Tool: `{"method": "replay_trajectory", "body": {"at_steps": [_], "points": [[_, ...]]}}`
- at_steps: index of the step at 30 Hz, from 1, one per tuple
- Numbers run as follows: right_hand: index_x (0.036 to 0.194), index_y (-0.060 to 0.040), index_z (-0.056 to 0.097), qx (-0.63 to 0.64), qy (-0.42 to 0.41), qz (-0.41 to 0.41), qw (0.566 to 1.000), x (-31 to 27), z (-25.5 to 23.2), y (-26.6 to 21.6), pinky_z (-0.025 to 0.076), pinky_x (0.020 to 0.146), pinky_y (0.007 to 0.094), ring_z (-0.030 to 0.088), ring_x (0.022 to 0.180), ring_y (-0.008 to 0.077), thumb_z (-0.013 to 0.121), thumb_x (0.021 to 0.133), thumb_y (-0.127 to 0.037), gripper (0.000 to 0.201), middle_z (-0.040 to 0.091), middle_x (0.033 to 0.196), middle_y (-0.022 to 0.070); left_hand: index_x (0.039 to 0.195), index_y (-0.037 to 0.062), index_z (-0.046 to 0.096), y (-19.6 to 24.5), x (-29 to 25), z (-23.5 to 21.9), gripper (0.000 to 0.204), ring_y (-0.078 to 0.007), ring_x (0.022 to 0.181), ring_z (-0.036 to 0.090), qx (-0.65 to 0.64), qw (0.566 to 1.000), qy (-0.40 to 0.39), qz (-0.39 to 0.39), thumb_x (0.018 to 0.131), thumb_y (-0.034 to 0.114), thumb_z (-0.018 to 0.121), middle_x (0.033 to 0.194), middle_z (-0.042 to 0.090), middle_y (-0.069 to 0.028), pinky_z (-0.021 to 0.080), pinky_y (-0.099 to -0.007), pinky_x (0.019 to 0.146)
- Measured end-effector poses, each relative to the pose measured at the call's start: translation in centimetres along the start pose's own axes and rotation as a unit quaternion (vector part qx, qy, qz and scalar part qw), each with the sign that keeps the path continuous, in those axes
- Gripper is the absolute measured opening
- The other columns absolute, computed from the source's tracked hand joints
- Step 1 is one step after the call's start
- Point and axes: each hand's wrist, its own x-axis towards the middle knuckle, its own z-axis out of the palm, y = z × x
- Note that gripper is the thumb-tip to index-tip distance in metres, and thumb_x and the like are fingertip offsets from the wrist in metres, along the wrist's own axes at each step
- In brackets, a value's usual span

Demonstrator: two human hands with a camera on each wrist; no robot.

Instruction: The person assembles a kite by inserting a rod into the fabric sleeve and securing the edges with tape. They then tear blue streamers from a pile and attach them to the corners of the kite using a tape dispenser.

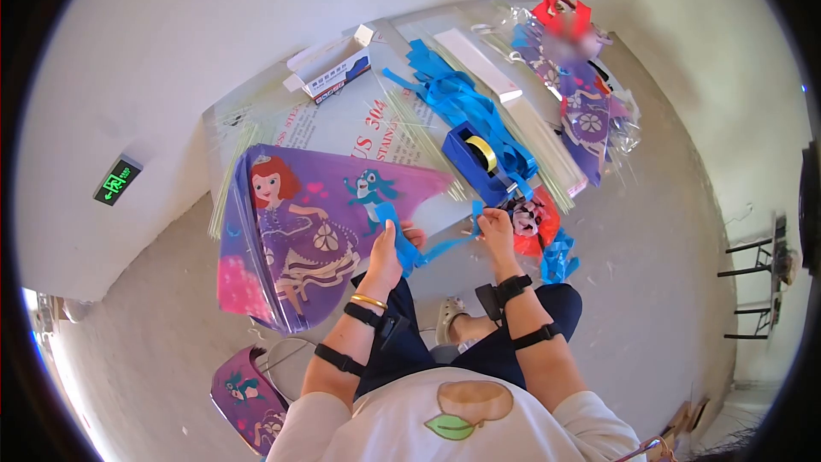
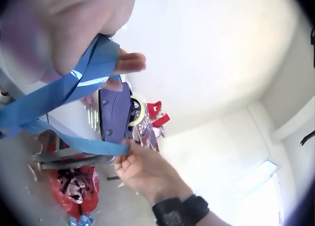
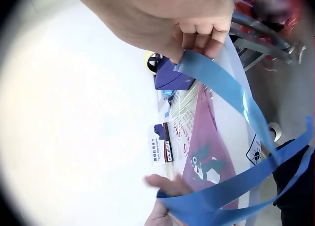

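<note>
My left hand (image 1: 387, 258) holds a folded bunch of blue ribbon (image 1: 402, 250) between thumb and fingers, over the table's near edge. A strip of it runs across to my right hand (image 1: 496, 233), which pinches the ribbon's end between thumb and fingertips. The right wrist view shows the strip (image 3: 221, 78) hanging in a curve from those fingertips, and the bunch looped through the left hand (image 3: 167, 201). Beside the left hand lies a stack of purple kite-like sheets (image 1: 316, 231) printed with a princess and a blue rabbit. A blue tape dispenser (image 1: 462, 154) with yellowish tape stands beyond the right hand.
More blue ribbons (image 1: 462, 98) lie in a heap behind the dispenser. Thin pale rods (image 1: 406, 133), an opened box (image 1: 333, 68) and long white boxes (image 1: 539, 133) are on the table. A red bag (image 1: 547, 227) hangs at the right edge. Finished-looking printed pieces (image 1: 586, 115) lie far right.
</note>
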Motion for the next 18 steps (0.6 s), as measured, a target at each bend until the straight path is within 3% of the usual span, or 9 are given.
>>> {"method": "replay_trajectory", "body": {"at_steps": [2,5,6,7,8,10,12,16,18], "points": [[0.105,-0.0062,0.053,0.010,0.079,0.022,0.997,0.5,0.5,0.4,0.044,0.057,0.0222,0.056,0.068,0.0067,0.066,0.093,-0.011,0.019,0.062,0.085,0.0005,0.113,0.0036,0.058,0.1,2.3,-2.1,0.048,-0.0158,0.071,0.057,-0.044,0.997,-0.066,-0.015,0.102,0.048,0.045,0.079,0.058,-0.0036,0.047,-0.0360,0.067],[0.103,-0.0048,0.055,-0.032,0.051,0.033,0.998,1.4,1.0,0.9,0.044,0.059,0.0210,0.055,0.070,0.0056,0.069,0.089,-0.010,0.021,0.062,0.080,-0.0004,0.117,0.0021,0.056,-0.2,4.7,-3.1,0.047,-0.0208,0.076,0.062,-0.012,0.987,-0.159,-0.029,0.104,0.045,0.043,0.079,0.059,-0.0032,0.052,-0.0397,0.075],[0.103,-0.0048,0.055,-0.036,0.051,0.035,0.997,1.7,1.4,0.7,0.044,0.059,0.0210,0.055,0.070,0.0056,0.069,0.089,-0.010,0.021,0.062,0.080,-0.0004,0.119,0.0020,0.056,-0.1,4.9,-2.2,0.043,-0.0229,0.078,0.063,0.218,0.971,-0.092,0.026,0.102,0.041,0.047,0.081,0.060,-0.0041,0.052,-0.0400,0.074],[0.101,-0.0042,0.055,-0.054,0.017,0.028,0.998,2.2,1.8,0.6,0.044,0.059,0.0213,0.055,0.070,0.0059,0.070,0.088,-0.008,0.020,0.061,0.079,0.0000,0.122,0.0020,0.056,-0.1,5.2,-1.5,0.041,-0.0250,0.079,0.064,0.435,0.897,-0.020,0.079,0.101,0.037,0.052,0.084,0.062,-0.0051,0.052,-0.0403,0.074],[0.099,-0.0035,0.056,-0.071,-0.016,0.021,0.997,2.6,2.3,0.4,0.044,0.058,0.0217,0.055,0.070,0.0063,0.070,0.088,-0.007,0.019,0.061,0.078,0.0003,0.122,0.0020,0.056,-0.5,5.9,-1.6,0.041,-0.0250,0.079,0.064,0.434,0.898,-0.019,0.076,0.101,0.037,0.052,0.084,0.062,-0.0051,0.052,-0.0403,0.074],[0.095,-0.0019,0.059,-0.078,-0.009,0.027,0.997,3.5,3.5,1.0,0.045,0.060,0.0224,0.056,0.070,0.0070,0.071,0.087,-0.006,0.015,0.062,0.077,0.0005,0.127,0.0029,0.055,-1.4,7.3,-2.0,0.039,-0.0292,0.082,0.065,0.642,0.702,-0.037,0.307,0.094,0.022,0.059,0.108,0.064,-0.0078,0.052,-0.0400,0.072],[0.093,-0.0013,0.062,-0.095,-0.017,-0.067,0.993,4.4,4.7,1.3,0.047,0.062,0.0226,0.057,0.069,0.0074,0.071,0.086,-0.006,0.013,0.063,0.079,0.0004,0.130,0.0042,0.053,-1.6,8.0,-1.6,0.044,-0.0308,0.083,0.065,0.687,0.656,-0.038,0.311,0.089,0.016,0.060,0.122,0.058,-0.0088,0.054,-0.0411,0.073],[0.092,-0.0004,0.066,-0.165,-0.026,-0.053,0.984,5.1,5.8,1.7,0.049,0.068,0.0227,0.062,0.076,0.0079,0.069,0.088,-0.006,0.007,0.068,0.082,0.0032,0.135,0.0089,0.049,-2.0,9.2,-1.2,0.064,-0.0289,0.085,0.066,0.800,0.505,-0.026,0.322,0.074,-0.001,0.062,0.142,0.045,-0.0083,0.056,-0.0416,0.073],[0.092,0.0003,0.068,-0.163,-0.035,-0.057,0.984,5.2,5.8,2.1,0.049,0.069,0.0230,0.062,0.076,0.0077,0.068,0.088,-0.005,0.007,0.069,0.081,0.0032,0.137,0.0090,0.047,-2.4,9.2,-1.6,0.066,-0.0284,0.085,0.066,0.812,0.494,-0.029,0.309,0.073,-0.002,0.062,0.144,0.044,-0.0082,0.057,-0.0408,0.071]]}}
